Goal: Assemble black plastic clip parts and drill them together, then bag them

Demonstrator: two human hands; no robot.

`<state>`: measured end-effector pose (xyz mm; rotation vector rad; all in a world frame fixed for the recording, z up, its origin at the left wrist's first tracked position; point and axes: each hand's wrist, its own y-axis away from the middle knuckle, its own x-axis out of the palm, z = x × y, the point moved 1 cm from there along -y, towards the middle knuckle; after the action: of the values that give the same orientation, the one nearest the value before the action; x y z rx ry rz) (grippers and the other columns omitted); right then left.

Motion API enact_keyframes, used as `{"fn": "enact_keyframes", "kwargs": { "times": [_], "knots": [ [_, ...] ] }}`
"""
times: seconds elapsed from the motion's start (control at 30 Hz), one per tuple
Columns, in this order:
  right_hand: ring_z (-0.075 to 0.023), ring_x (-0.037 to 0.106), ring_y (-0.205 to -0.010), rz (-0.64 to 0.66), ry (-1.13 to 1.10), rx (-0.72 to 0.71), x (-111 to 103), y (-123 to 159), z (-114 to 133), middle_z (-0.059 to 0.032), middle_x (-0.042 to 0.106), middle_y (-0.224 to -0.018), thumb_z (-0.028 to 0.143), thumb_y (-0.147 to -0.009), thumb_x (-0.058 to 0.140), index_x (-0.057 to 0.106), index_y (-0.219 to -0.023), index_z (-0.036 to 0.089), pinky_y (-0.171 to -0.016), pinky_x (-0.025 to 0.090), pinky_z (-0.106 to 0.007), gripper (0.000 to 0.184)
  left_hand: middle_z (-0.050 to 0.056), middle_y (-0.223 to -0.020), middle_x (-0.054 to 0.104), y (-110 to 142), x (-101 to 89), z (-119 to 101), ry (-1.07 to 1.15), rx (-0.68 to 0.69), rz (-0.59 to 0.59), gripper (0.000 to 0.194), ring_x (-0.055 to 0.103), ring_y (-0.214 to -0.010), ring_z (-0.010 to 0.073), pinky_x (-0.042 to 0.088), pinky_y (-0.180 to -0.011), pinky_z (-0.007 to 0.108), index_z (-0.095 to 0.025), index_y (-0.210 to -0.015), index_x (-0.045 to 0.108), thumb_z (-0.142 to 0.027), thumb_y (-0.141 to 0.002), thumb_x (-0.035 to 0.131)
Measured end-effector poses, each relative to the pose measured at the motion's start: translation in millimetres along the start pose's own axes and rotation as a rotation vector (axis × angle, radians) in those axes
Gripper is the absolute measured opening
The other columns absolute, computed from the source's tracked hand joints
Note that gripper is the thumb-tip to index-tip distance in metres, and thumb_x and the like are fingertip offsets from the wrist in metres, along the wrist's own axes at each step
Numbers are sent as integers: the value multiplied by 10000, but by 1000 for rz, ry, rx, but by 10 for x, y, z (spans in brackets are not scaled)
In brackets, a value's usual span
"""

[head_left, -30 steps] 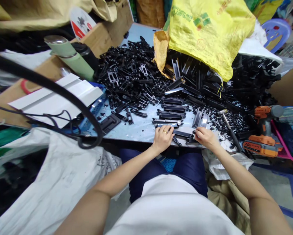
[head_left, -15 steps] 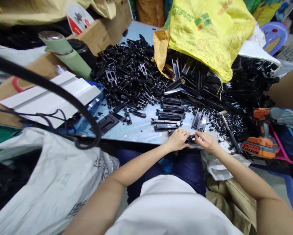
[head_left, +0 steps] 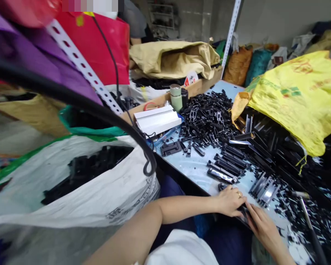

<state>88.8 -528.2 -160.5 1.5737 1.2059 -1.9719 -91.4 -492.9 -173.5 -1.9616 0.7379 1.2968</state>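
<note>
At the table's near edge, my left hand (head_left: 231, 201) curls its fingers over a black elongated part (head_left: 244, 214). My right hand (head_left: 261, 222) presses against the same part from the right, its fingers close together and touching the left fingertips. Most of that part is hidden under both hands. Just beyond the left hand lies a row of assembled black bars (head_left: 226, 166). Several metal channel strips (head_left: 264, 188) lie beyond the right hand. Small screws or pins (head_left: 317, 217) are scattered further right, with a hammer (head_left: 306, 211) among them.
A large heap of black parts (head_left: 209, 117) covers the table's back. A yellow sack (head_left: 298, 99) spills long black pieces at right. A green flask (head_left: 176, 99) stands behind white folded card (head_left: 157, 121). A black cable (head_left: 99, 106) crosses the left foreground above a white sack (head_left: 107, 191).
The view has swung left and up, so the table sits further right and the drill is out of frame. Both hands stay at the black part; the right fingers now lie straighter along it.
</note>
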Motion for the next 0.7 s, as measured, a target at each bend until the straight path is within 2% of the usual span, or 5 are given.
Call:
{"fn": "enact_keyframes", "kwargs": {
  "times": [0.1,0.23,0.43,0.6,0.7],
  "knots": [
    [-189,646,-719,-41,-46,61,86,47,45,-57,660,-859,236,-905,393,210,-1435,267,-606,541,-288,561,106,-842,635,-5,4,10,1,31,11,532,578,-829,252,385,-637,344,-105,-990,542,-577,-747,567],
    [-181,627,-697,-87,-17,112,144,111,28,-56,636,-829,313,-909,408,260,-1420,251,-593,518,-285,536,93,-856,639,3,-21,-41,-6,-53,28,441,574,-845,240,385,-661,332,-108,-981,528,-488,-769,596],
    [-150,621,-726,49,-198,-52,66,37,-228,-51,638,-844,303,-905,430,462,-1294,229,-638,512,-247,396,105,-905,638,44,-99,-95,6,-59,36,452,570,-882,234,401,-714,338,-79,-999,526,-469,-778,579],
    [-148,613,-660,3,70,-87,-13,19,-318,-57,651,-778,394,-906,403,626,-992,180,-578,479,-242,320,108,-900,648,134,-107,-43,-134,-22,-29,572,591,-819,210,416,-656,312,-40,-1125,489,-503,-796,558],
    [-123,539,-493,-38,158,-36,-73,11,-205,-12,540,-537,445,-887,429,561,-634,177,-485,403,-225,392,94,-750,648,151,-57,87,-193,4,-78,500,602,-723,197,412,-564,287,-51,-956,587,-524,-835,480]
  ]
}}
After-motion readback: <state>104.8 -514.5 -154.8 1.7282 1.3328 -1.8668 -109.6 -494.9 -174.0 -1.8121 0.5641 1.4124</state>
